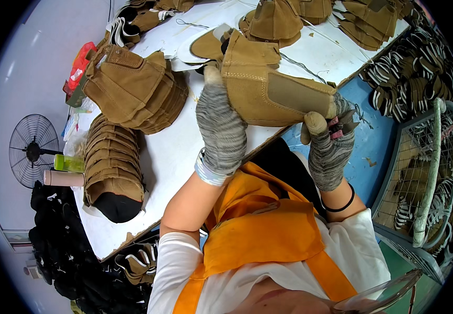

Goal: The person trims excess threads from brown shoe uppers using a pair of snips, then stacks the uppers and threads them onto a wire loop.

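Tan boot upper (268, 89), held between both gloved hands, left hand (220, 133), right hand (331, 146)

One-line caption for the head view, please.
Gloved left hand and right hand hold a tan suede boot upper over a white table stacked with uppers.

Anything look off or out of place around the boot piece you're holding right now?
Nothing looks damaged. Both gloved hands, left hand and right hand, hold the tan boot upper. Loose threads trail across the white table, and the stacked uppers lean.
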The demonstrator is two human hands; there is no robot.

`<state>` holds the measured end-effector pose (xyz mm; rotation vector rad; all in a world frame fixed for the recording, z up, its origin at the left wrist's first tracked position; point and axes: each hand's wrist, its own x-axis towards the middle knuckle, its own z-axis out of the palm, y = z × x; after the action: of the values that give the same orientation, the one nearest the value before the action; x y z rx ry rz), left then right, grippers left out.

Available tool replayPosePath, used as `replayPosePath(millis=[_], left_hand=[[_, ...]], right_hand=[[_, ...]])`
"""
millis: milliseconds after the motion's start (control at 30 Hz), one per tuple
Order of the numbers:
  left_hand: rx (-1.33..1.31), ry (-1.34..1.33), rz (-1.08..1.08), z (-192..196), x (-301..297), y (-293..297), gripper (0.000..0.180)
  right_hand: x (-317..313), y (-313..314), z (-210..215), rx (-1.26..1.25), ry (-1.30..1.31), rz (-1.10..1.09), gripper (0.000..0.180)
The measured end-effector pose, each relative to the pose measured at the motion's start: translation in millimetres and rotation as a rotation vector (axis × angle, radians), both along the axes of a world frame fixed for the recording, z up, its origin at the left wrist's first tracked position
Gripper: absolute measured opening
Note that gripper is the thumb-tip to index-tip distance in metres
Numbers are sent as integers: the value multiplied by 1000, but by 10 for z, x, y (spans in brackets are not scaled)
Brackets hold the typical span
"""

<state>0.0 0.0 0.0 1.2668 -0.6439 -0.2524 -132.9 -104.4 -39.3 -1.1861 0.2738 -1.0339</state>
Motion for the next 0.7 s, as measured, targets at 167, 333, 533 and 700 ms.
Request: replayPosePath(millis=[167,333,533,700], left_hand=[[-147,159,-175,120,-101,76,46],[53,-218,110,141,-142,62,27],[90,-322,201,-7,-26,126,35],[127,-135,45,141,-98,154,37]], right_hand=[[-21,-49,-59,77,28,-54,48],[-33,-30,-58,71,38,-31,49],[-31,-160,-153,133,97,-63,52],[-12,-95,-38,171,53,-33,53]])
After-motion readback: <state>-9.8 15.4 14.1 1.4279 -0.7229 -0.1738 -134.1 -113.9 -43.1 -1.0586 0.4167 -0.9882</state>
